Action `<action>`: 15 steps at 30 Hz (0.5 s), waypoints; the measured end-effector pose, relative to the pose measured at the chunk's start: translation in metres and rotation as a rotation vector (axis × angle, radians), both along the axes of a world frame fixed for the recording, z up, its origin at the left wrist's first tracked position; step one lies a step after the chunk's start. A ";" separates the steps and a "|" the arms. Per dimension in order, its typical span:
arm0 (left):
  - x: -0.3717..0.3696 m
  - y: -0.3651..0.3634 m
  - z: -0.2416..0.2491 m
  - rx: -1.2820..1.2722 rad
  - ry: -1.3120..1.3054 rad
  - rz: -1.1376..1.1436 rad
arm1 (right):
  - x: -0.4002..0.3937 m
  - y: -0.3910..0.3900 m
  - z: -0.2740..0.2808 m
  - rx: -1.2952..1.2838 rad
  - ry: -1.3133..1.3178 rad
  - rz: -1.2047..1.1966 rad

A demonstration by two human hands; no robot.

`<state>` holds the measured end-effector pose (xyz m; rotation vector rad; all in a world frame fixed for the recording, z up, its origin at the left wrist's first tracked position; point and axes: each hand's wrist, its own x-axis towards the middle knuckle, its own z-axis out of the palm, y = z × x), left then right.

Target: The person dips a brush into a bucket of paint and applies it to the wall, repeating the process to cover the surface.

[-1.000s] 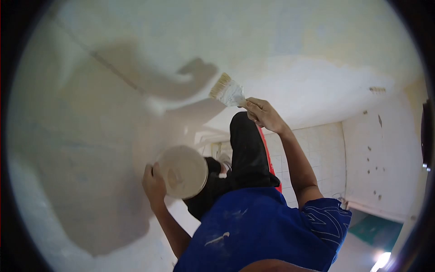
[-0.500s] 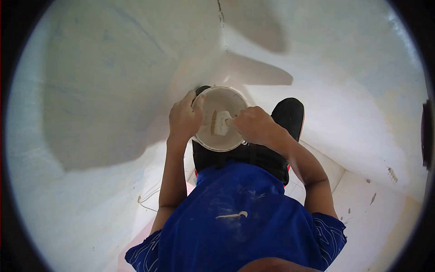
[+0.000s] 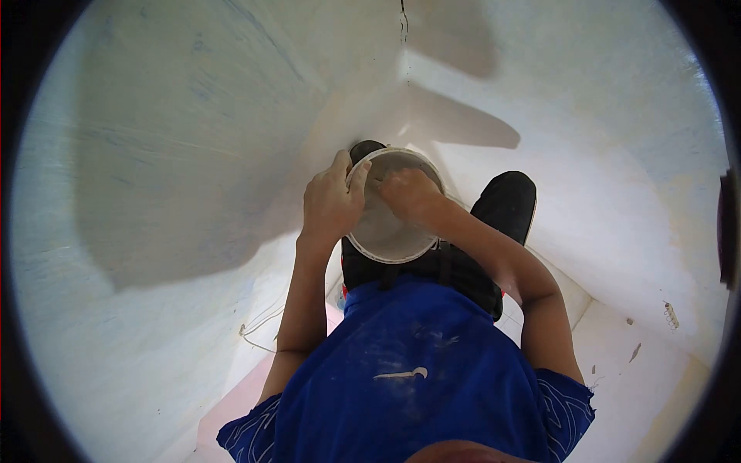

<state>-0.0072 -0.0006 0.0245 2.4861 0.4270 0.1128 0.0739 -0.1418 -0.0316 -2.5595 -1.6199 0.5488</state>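
The bucket (image 3: 384,233) is mid-view, the blue shirt (image 3: 401,347) at its six o'clock and a black-clad knee (image 3: 505,202) at its three; the left hand (image 3: 332,202) pinches it between thumb and fingers at ten o'clock, while the right hand (image 3: 409,193) reaches inside, its fingertips hidden, so I cannot tell its grip

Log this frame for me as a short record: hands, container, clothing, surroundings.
Left hand: at the bucket's left side, thumb over the rim
Right hand: reaching inside the bucket, fingers curled; anything held is hidden
Bucket: pale, round, open-topped, in front of the person
Clothing: blue shirt with pale smudges; black trousers
Surroundings: pale walls meeting in a corner, shadows cast on them; white cord at left
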 end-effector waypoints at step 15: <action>0.001 0.000 -0.008 0.002 -0.054 -0.013 | -0.010 -0.017 0.000 -0.017 0.058 -0.038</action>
